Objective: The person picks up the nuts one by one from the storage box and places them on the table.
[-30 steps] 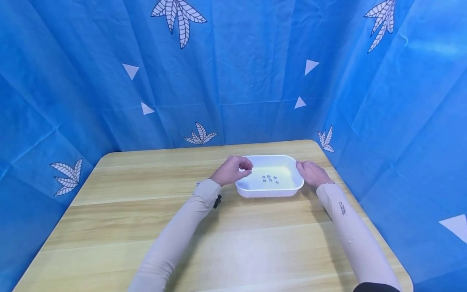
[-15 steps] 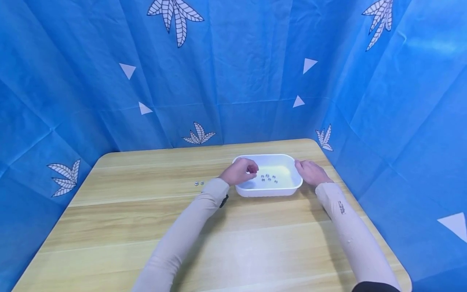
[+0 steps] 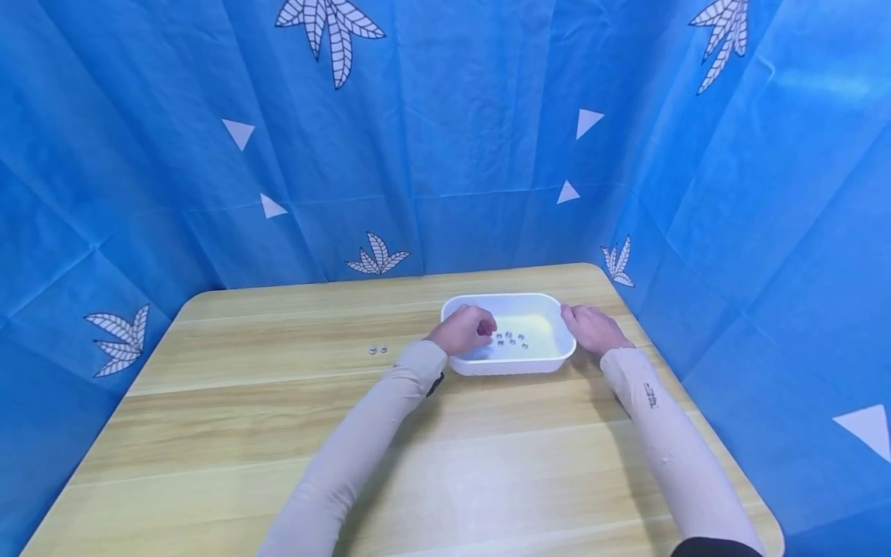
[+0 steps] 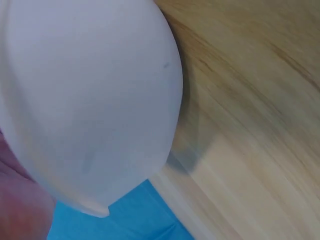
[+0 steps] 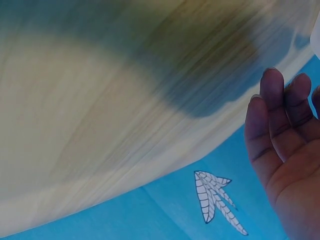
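Note:
In the head view the left hand (image 3: pixel 462 331) reaches over the left part of a white basin (image 3: pixel 501 368), fingers curved and thumb apart, nothing visible between them. Several small shiny pieces (image 3: pixel 512 341) lie on the basin floor beside its fingertips. The right hand (image 3: pixel 596 330) holds the basin's right rim, its thumb side at the edge. In the left wrist view the basin wall (image 4: pixel 95 95) fills the left half and hides most of the hand (image 4: pixel 22 205). The right wrist view shows the right hand (image 5: pixel 290 155) with gently bent fingers near a sliver of basin (image 5: pixel 316 40).
Two small shiny pieces (image 3: pixel 378 350) lie on the wooden table (image 3: pixel 244 418), left of the basin. A blue curtain (image 3: pixel 480 139) with white leaves and triangles hangs behind the table and along its sides. The table's right edge runs close beside the right forearm.
The left hand has moved right and further into the basin, toward the pieces there. Both pieces on the table now show beyond its sleeve. The right hand keeps its place at the rim.

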`<state>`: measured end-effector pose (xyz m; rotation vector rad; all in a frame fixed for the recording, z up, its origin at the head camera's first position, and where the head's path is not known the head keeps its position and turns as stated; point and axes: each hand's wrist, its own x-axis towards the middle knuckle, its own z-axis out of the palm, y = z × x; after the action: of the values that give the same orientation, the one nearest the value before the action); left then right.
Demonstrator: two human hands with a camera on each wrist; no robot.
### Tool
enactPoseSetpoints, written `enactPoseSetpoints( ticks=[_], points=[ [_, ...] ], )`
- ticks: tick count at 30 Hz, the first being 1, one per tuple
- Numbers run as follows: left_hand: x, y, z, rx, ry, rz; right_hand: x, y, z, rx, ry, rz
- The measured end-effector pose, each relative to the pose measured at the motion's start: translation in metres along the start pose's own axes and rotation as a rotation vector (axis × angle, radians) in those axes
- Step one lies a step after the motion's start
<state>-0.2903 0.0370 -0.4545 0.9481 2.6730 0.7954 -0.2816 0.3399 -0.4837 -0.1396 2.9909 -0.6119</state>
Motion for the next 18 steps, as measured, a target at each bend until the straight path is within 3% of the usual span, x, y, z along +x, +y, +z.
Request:
enactPoseSetpoints(
  ticks=[9,18],
  points=[
    [0.009,0.002,0.007,0.035,-0.003,0.022,-0.001,-0.001,-0.002,0.010,-0.007,0.014],
    [0.012,0.007,0.011,0.060,-0.013,-0.063,-0.001,0.000,0.000,0.028,-0.014,0.021]
  ],
)
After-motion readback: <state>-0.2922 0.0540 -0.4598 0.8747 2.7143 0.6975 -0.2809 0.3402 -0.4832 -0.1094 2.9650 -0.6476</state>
